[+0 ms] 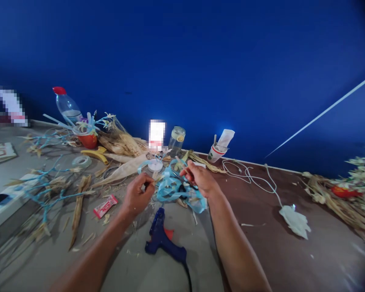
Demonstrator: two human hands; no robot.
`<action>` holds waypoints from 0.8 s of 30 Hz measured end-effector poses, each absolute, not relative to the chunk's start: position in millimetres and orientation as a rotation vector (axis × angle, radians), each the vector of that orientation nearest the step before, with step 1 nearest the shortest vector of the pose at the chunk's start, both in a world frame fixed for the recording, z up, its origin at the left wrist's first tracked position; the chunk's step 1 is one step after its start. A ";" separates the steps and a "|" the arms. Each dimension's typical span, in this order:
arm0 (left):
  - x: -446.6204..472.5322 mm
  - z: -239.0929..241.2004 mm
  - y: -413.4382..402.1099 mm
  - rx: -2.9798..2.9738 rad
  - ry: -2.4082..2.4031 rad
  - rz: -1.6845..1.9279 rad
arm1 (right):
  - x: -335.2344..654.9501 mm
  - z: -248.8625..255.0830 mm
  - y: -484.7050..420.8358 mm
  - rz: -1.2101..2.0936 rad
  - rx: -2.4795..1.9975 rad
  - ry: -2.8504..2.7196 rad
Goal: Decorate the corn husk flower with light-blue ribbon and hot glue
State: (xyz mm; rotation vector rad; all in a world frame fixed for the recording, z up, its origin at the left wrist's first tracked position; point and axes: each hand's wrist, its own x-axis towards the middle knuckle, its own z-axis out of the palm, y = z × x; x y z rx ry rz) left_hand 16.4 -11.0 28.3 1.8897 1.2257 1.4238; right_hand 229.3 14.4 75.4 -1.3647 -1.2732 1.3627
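My left hand (140, 194) is closed in a pinch, with a small pale strip (155, 174) showing at its fingertips; I cannot make out exactly what it holds. Opposite it, my right hand (199, 178) has its fingers curled round something thin and tan, too small to name. Under and between the hands lies a tangled heap of light-blue ribbon (167, 192). Closer to me, a blue glue gun (164, 239) with a red trigger rests on the grey table, its nozzle toward the ribbon.
Left are blue-wrapped stems (45, 190), dried husks (79, 207), a red wrapper (106, 206) and a tape roll (81, 162). Behind stand a bottle (67, 106), a red cup (87, 140), a jar (177, 140) and a white cup (216, 153). A white cable (270, 184) lies right.
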 end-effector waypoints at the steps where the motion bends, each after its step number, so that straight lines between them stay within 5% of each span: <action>1: 16.8 27.9 -11.0 1.886 1.231 1.426 | 225.6 75.0 12.5 1.346 -1.398 -1.341; 10: 20.7 25.5 -13.6 1.965 1.368 1.452 | 175.7 63.5 -4.9 1.026 -1.469 -1.832; 20: 18.1 26.1 -14.7 2.087 1.308 1.363 | 189.1 59.8 2.5 1.489 -1.383 -1.611; 24: 8.0 19.3 -5.1 1.844 1.421 1.508 | 215.8 76.7 4.5 1.353 -1.391 -1.433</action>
